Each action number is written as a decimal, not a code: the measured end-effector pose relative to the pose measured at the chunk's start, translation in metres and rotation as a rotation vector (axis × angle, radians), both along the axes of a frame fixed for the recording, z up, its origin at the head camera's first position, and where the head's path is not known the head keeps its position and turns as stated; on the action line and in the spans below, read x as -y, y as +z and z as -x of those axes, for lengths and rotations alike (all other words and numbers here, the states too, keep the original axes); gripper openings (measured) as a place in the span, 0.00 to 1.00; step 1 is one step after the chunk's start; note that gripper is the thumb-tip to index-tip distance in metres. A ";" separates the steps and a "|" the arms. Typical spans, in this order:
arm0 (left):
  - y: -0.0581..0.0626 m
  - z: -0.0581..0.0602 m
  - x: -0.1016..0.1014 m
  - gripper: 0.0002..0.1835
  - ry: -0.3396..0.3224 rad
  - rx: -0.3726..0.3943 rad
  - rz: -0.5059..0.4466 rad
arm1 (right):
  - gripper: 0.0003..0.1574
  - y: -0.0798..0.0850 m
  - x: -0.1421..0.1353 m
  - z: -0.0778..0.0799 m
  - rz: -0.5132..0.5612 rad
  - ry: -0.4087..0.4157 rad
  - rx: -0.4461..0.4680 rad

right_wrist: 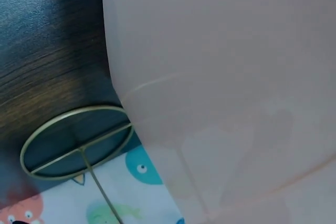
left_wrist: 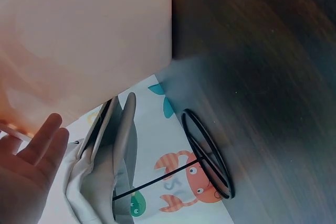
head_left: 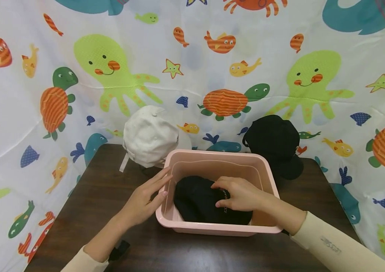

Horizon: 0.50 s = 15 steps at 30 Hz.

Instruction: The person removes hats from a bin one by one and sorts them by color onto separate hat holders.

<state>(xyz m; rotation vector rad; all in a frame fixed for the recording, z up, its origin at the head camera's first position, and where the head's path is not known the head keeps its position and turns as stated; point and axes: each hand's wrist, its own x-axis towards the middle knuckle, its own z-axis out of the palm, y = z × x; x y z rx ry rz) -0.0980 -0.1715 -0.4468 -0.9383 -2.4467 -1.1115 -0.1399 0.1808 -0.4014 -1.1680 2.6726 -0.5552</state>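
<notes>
A black cap with small lettering on its front lies inside the pink plastic bin. My right hand reaches over the bin's right side, its fingertips and thumb spread apart at the cap's lettered part. My left hand lies against the bin's left rim with fingers extended; in the left wrist view its fingers stand beside the bin wall. The right wrist view shows the bin's outer side, with my right hand hidden behind it.
A white cap sits on a wire stand behind the bin's left. Another black cap is at the back right, near a second ring-based wire stand. A patterned sea-animal cloth hangs behind the dark wooden table.
</notes>
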 end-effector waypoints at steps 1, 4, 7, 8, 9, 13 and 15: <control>0.000 -0.001 0.000 0.27 0.000 0.001 0.003 | 0.30 0.000 0.001 0.000 -0.004 0.004 0.000; 0.002 -0.002 0.000 0.28 0.002 0.014 0.012 | 0.29 -0.002 0.001 -0.001 -0.022 0.010 -0.014; 0.001 -0.001 -0.001 0.28 -0.004 0.019 0.007 | 0.27 -0.004 0.001 0.000 -0.038 0.017 -0.032; 0.001 -0.001 -0.001 0.29 -0.008 0.019 0.001 | 0.27 -0.005 0.001 0.000 -0.041 0.023 -0.038; 0.000 -0.001 -0.001 0.29 -0.011 0.016 -0.006 | 0.26 -0.006 0.002 0.001 -0.040 0.029 -0.043; -0.003 0.000 0.000 0.29 -0.018 0.003 -0.030 | 0.22 -0.011 0.003 0.003 -0.014 0.063 -0.063; -0.005 0.000 0.000 0.28 -0.016 0.000 -0.031 | 0.20 -0.012 0.004 0.003 0.000 0.074 -0.070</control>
